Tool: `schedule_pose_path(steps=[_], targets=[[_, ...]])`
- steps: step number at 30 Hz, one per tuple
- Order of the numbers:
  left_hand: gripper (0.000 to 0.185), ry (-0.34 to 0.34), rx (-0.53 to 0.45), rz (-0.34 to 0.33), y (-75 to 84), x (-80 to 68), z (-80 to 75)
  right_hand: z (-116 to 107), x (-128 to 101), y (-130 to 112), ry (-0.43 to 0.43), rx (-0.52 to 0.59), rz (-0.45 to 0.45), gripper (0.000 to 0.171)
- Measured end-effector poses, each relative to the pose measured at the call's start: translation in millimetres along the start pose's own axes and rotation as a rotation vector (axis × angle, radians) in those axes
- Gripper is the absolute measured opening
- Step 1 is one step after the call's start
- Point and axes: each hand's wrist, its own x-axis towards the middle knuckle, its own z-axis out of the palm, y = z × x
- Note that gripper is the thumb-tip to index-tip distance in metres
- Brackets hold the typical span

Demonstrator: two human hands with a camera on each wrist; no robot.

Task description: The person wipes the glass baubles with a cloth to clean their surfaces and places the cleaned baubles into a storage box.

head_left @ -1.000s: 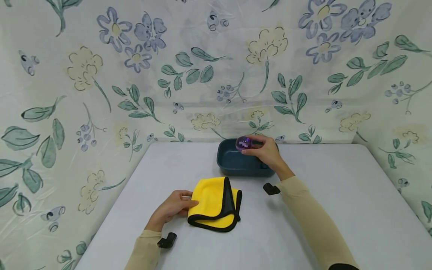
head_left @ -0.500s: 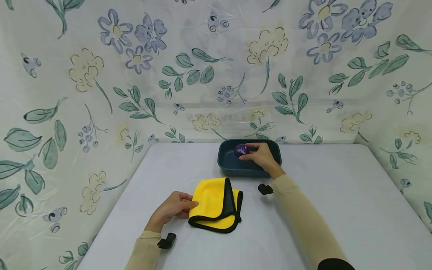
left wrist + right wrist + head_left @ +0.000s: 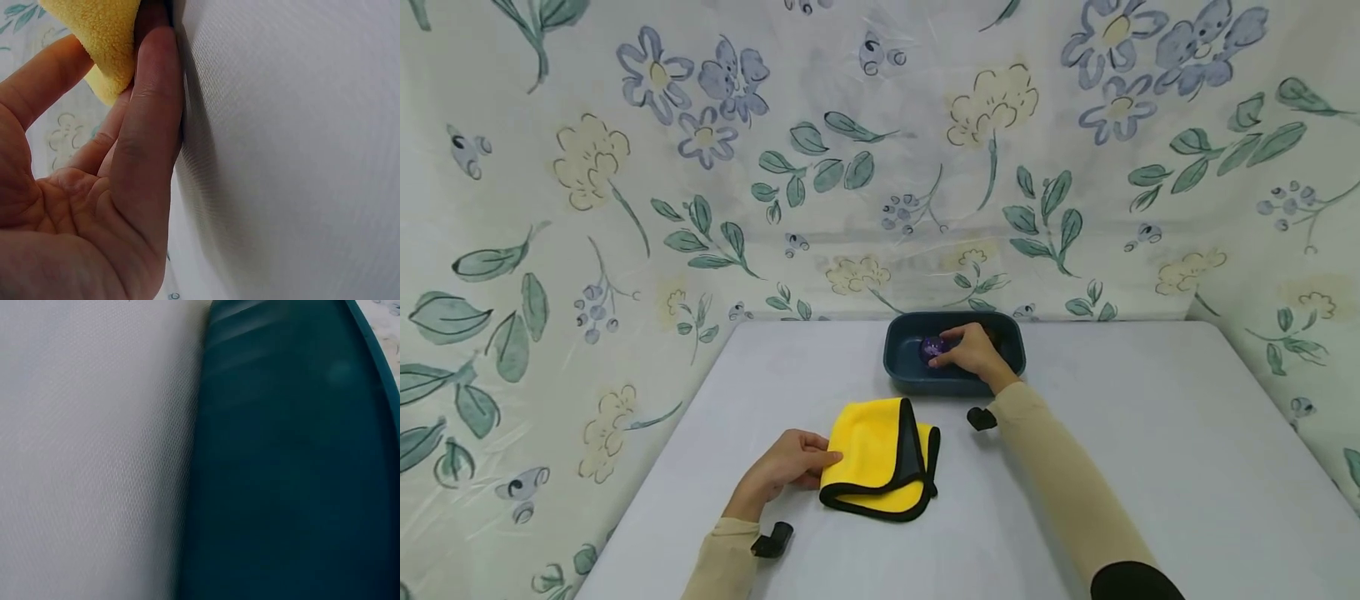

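Note:
A shiny see-through purple ball (image 3: 929,349) is low inside a dark blue-green rectangular tub (image 3: 925,386) at the far side of the table. My right hand (image 3: 976,353) reaches over the tub's front wall and holds the ball between thumb and fingers. Nearer, a folded yellow cloth (image 3: 865,442) with black edging and a grey underside lies on the table. Its left edge is pinched by my left hand (image 3: 790,460). In the left wrist view, the fuzzy cloth (image 3: 112,44) sits between thumb and fingers. The right wrist view has only the tub's outer wall (image 3: 294,456), no hand or ball.
Something small and brownish (image 3: 993,337) shows in the tub behind the right hand, too hidden to name. The white table (image 3: 1150,433) ends at a flower-patterned curtain (image 3: 880,167) behind and at both sides. Black wrist mounts hang below both wrists.
My right hand has lowered the purple ball from above the tub's rim down into the tub, slightly to the left. The left hand and the cloth have stayed put.

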Motion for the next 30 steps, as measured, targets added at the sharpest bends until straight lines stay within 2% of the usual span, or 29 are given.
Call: schedule_pose_path(steps=[15, 19, 25, 27, 30], targets=[[0.036, -0.005, 0.009, 0.008, 0.1, 1.0, -0.5, 3.0, 3.1, -0.2, -0.016, -0.146, -0.026, 0.065], [0.037, -0.017, 0.023, 0.032, 2.1, -0.3, -2.5, 3.0, 3.5, -2.6, -0.007, -0.183, -0.038, 0.065], [0.04, 0.027, 0.162, 0.029, 14.9, -2.4, -8.1, 3.6, 5.2, -3.7, -0.008, -0.219, -0.046, 0.069], [0.043, 0.062, 0.224, 0.037, 21.7, -2.9, -10.9, 2.6, 4.6, -4.4, -0.018, -0.222, -0.054, 0.073], [0.048, 0.142, 0.306, 0.083, 33.8, -2.9, -14.4, -2.1, 1.4, -6.5, -0.031, -0.201, -0.075, 0.078]])
